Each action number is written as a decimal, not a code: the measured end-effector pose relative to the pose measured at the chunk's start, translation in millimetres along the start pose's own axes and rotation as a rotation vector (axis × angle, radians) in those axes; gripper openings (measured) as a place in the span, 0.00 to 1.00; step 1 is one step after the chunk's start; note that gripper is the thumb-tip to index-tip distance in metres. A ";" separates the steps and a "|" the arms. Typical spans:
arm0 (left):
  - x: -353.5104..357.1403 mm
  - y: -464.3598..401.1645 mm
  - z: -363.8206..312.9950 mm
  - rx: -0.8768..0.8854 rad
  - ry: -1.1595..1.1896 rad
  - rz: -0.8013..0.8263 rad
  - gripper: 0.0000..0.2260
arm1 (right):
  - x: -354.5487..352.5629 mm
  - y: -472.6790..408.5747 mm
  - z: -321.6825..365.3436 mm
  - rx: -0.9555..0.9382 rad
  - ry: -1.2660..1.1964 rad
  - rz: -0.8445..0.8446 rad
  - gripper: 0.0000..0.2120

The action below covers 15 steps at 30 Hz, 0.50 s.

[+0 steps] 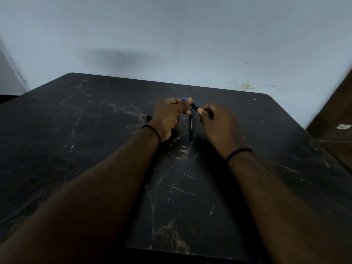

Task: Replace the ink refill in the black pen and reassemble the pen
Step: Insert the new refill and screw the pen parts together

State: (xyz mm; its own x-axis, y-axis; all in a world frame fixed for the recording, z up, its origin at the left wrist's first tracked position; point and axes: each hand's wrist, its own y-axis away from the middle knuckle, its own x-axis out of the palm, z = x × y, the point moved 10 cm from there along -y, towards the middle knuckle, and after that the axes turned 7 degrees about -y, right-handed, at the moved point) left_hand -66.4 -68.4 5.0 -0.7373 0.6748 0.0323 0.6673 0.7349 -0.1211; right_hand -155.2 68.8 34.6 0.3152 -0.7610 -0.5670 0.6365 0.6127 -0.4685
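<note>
Above the dark marble table [95, 149] both my hands hold a black pen [194, 106] between them. My left hand [168, 116] pinches its blue-tipped end between thumb and fingers. My right hand [219, 124] grips the other end with curled fingers; that part is mostly hidden. Only a short black stretch of the pen shows between the hands. A second dark pen [191, 128] with white print and a blue end lies on the table just below the hands, pointing toward me.
A small dark object [149, 117] lies on the table left of my left wrist, partly hidden. A pale wall [171, 35] rises behind the table's far edge. A brown wooden surface [335, 119] stands at the right.
</note>
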 end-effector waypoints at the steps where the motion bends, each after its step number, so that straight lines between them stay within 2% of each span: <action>1: 0.1 0.5 0.0 -0.004 0.002 0.000 0.08 | -1.6 0.5 -1.4 0.017 -0.049 -0.016 0.05; 3: 0.8 1.5 -0.5 -0.008 0.001 0.000 0.08 | -5.0 2.0 -4.1 0.034 -0.109 -0.057 0.07; 7: 1.4 3.9 -2.5 -0.006 -0.009 0.002 0.07 | -4.5 2.0 -2.2 0.017 -0.049 -0.053 0.06; 10: 1.4 4.6 -2.7 -0.004 -0.025 0.008 0.08 | 0.5 1.3 1.7 -0.006 0.032 -0.007 0.12; 13: 1.2 4.1 -2.5 -0.006 -0.027 0.008 0.08 | 0.3 0.8 0.4 0.013 -0.030 -0.003 0.06; 15: 1.5 3.8 -2.8 -0.004 -0.025 0.007 0.07 | -3.3 2.1 -3.7 0.044 -0.085 -0.039 0.08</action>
State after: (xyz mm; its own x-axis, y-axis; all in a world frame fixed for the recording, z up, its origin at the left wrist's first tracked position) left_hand -64.7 -64.4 7.3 -0.7348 0.6782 0.0065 0.6730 0.7303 -0.1168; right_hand -157.6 73.5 33.0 0.3472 -0.8006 -0.4883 0.6791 0.5738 -0.4578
